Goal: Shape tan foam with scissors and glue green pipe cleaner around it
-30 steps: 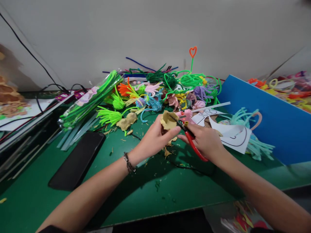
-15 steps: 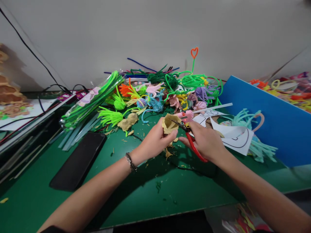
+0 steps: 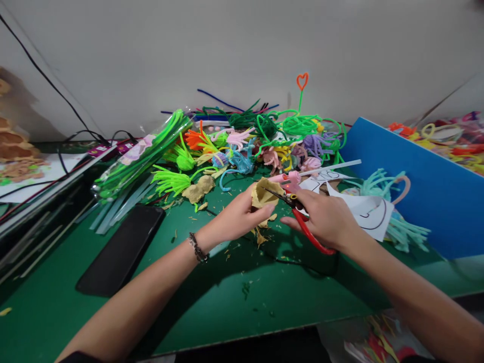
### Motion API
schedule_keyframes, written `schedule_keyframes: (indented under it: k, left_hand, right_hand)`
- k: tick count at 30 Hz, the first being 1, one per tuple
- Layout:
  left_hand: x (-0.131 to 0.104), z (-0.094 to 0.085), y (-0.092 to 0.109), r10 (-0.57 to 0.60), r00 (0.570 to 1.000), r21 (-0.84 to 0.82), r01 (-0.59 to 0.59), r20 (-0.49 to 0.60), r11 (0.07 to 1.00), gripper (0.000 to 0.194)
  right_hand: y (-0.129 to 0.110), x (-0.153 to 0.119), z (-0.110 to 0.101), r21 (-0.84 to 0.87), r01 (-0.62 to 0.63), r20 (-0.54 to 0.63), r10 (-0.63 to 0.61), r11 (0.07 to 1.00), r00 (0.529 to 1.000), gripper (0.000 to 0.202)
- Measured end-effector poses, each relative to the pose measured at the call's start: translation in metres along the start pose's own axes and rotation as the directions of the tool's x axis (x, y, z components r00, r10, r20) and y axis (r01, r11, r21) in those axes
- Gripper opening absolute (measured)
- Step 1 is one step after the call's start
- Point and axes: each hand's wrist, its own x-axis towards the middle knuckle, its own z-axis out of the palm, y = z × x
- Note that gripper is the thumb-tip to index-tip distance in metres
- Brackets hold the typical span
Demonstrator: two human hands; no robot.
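My left hand (image 3: 242,216) is closed around a hollow, cup-like tan piece (image 3: 260,195) with a ragged rim; its material I cannot make out. In my right hand (image 3: 327,214) are red-handled scissors (image 3: 310,236), their dark blades pointing left over the mouth of the tan piece. Just behind them lies a pink glue gun (image 3: 290,180) with a pale glue stick in its rear. Below the hands, tan scraps (image 3: 260,237) lie on the green table (image 3: 212,312). Another crumpled tan piece (image 3: 198,189) rests to the left.
Piled at the back are colourful pipe-cleaner shapes (image 3: 242,156). A bag of green pipe cleaners (image 3: 145,151) and a black phone (image 3: 121,252) lie left. A blue board (image 3: 408,191), lettered paper (image 3: 372,214) and a mint tassel-like piece (image 3: 408,232) are on the right.
My right hand and the scissors have shifted slightly right, the handles swinging outward. The tan piece has turned a little in my left hand.
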Motion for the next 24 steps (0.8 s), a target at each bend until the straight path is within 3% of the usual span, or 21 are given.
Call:
schedule_keyframes:
  k: [7, 18, 24]
  left_hand:
    - [0.000, -0.005, -0.004, -0.062, 0.997, -0.031, 0.063, 0.038, 0.998, 0.035]
    - [0.000, -0.023, 0.006, -0.106, 0.979, 0.016, 0.105, 0.177, 0.994, 0.017]
    - [0.001, -0.027, 0.009, -0.118, 0.961, 0.042, 0.111, 0.249, 0.993, 0.017]
  right_hand:
    - [0.000, 0.001, 0.001, -0.066, 0.003, 0.018, -0.001, 0.998, 1.000, 0.068]
    - [0.012, -0.005, 0.010, -0.032, 0.093, -0.184, -0.098, 0.995, 0.978, 0.066]
    - [0.009, -0.004, 0.003, 0.048, 0.102, -0.062, -0.099, 0.994, 0.993, 0.064]
